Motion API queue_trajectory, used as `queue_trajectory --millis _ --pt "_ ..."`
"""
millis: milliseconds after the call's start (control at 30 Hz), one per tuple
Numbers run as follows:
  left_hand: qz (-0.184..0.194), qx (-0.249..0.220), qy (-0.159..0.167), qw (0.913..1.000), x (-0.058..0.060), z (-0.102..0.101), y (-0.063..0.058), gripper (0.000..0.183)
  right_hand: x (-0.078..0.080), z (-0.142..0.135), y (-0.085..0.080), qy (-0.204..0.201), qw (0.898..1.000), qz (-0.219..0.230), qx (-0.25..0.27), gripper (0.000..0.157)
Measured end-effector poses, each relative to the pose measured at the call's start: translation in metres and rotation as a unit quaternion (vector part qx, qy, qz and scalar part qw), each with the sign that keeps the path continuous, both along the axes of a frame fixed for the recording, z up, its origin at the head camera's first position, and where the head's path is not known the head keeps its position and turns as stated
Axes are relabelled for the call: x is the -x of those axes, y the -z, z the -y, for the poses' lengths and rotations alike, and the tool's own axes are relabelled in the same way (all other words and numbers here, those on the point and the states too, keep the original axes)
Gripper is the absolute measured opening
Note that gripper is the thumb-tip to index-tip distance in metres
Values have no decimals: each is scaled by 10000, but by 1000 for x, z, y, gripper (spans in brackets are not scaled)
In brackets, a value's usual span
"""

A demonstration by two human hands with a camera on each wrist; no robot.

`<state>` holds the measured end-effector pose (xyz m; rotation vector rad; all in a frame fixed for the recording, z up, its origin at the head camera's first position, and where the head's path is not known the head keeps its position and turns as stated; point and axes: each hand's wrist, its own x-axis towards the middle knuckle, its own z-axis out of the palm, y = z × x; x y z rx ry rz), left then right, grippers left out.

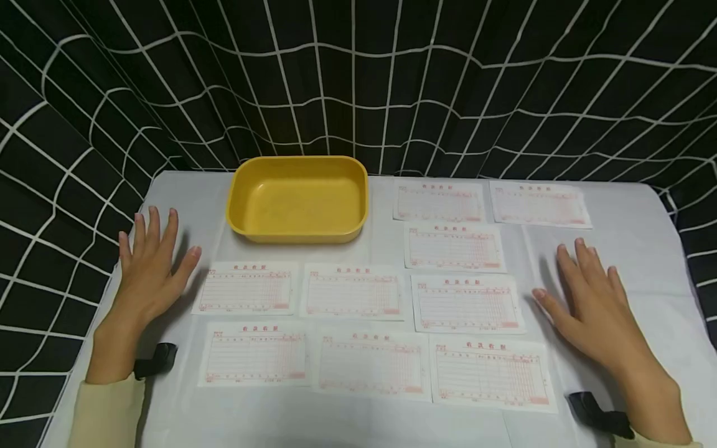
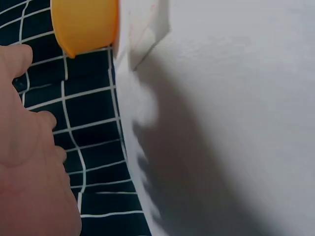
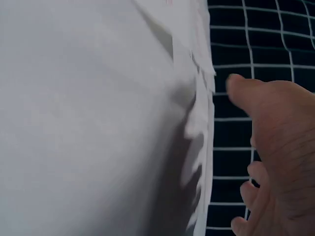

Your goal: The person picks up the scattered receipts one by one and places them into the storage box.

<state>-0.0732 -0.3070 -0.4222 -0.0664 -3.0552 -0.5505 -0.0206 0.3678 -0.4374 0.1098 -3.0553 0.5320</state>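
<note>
My left hand [image 1: 147,270] is held over the left side of the table, fingers straight and spread, holding nothing. Nearest to it lies a receipt slip [image 1: 246,289] printed in red. On the right, my right hand [image 1: 596,308] hovers with fingers extended, also holding nothing, beside another receipt slip [image 1: 467,305]. Several such slips lie flat in rough rows between the hands, some edges touching or overlapping. A yellow plastic basin [image 1: 297,202] with nothing in it stands at the back left. Part of the basin [image 2: 86,24] shows in the left wrist view, past the thumb.
The table [image 1: 336,423] has a white cover with faint creases. Black cloth with a white grid [image 1: 358,81] hangs behind and at both sides. Each wrist wears a black strap mount [image 1: 162,358]. Two slips lie at the back right, including a receipt slip [image 1: 540,204].
</note>
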Motion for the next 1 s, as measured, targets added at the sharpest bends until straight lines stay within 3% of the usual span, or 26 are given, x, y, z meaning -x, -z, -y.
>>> queue_trajectory --millis 233,467,800,1000 --pt "24 -322 81 9994 10 -7 1 89 -18 9 3 -185 9991 -18 393 82" --pt "-186 -718 342 9967 31 -19 0 91 -35 16 1 -295 9969 -75 725 79" --pt "-88 -1163 523 9918 52 -26 -9 95 -60 43 5 -293 9965 -91 779 71" --pt "-74 -1378 729 9877 70 -38 -6 91 -76 47 8 -145 9978 -109 637 69"
